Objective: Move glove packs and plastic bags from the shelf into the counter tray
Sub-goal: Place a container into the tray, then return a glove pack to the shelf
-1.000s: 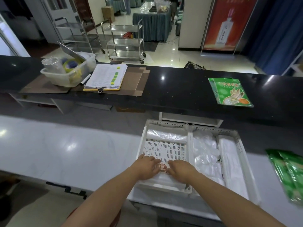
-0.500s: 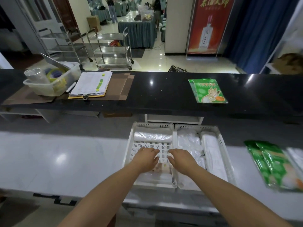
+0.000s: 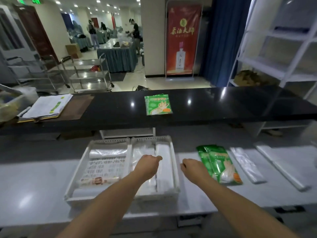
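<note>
Both hands are loosely curled and hold nothing. The left hand [image 3: 149,165] is over the tray's [image 3: 80,200] right compartment. The right hand [image 3: 192,167] is above bare counter [image 3: 34,177], between the tray edge and the glove packs [image 3: 221,166]. The bags [image 3: 247,166] lie beyond.

The left hand [image 3: 149,166] and right hand [image 3: 193,169] are showing only their backs. Their fingers are curling underneath, so it is not showing whether either is gripping anything. The left forearm is covering part of the tray's [image 3: 176,176] right compartment and one end of the labelled pack [image 3: 97,180]. The right wrist is overlapping an edge of the glove packs [image 3: 221,165]. The clear bags [image 3: 247,164] are blurring. A container [image 3: 10,103] is running off the left edge.
</note>
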`<action>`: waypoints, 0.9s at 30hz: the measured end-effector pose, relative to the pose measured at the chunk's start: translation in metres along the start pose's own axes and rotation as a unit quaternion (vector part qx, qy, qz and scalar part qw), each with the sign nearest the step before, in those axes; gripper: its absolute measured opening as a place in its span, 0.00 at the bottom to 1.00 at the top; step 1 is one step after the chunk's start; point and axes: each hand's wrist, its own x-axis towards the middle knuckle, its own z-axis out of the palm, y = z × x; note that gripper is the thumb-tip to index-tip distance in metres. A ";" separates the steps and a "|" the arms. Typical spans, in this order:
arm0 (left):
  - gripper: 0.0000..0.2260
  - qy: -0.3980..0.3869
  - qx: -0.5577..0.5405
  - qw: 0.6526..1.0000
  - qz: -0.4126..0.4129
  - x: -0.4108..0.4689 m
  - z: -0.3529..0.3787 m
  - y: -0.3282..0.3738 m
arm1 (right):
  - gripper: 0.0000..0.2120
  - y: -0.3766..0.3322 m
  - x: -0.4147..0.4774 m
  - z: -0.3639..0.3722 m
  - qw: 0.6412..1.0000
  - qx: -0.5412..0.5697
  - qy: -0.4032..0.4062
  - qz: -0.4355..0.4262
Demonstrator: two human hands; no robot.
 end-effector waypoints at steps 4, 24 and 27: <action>0.22 0.013 0.014 0.999 0.042 0.020 0.008 0.079 | 0.11 0.075 -0.029 -0.017 0.999 0.008 -0.002 0.042; 0.19 -0.067 -0.015 0.994 0.085 0.095 0.045 0.199 | 0.15 0.220 -0.056 -0.011 0.989 0.036 -0.052 0.137; 0.20 -0.079 -0.031 0.993 0.081 0.117 0.051 0.196 | 0.14 0.227 -0.040 -0.009 0.989 0.020 -0.069 0.133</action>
